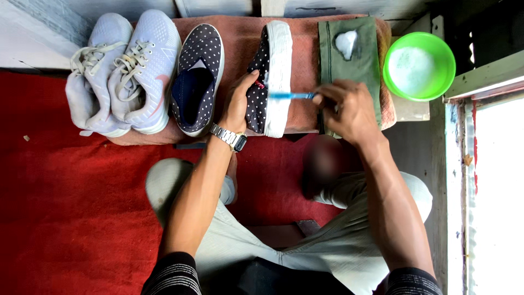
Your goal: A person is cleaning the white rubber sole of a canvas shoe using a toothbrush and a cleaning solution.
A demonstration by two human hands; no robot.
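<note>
My left hand (238,104) grips a dark polka-dot slip-on shoe (271,76) tipped on its side, its white sole edge facing right. My right hand (344,109) holds a blue toothbrush (289,95) whose head rests against that white sole. The matching polka-dot shoe (197,76) lies flat just to the left, opening up. Both shoes rest on a pinkish-red towel (303,71) spread over a low ledge.
A pair of pale grey lace-up sneakers (123,74) sits at the towel's left end. A folded green cloth (355,60) with a dab of white foam lies right of the shoe, beside a green bowl (419,65) of white soapy liquid. Red carpet (71,207) covers the floor.
</note>
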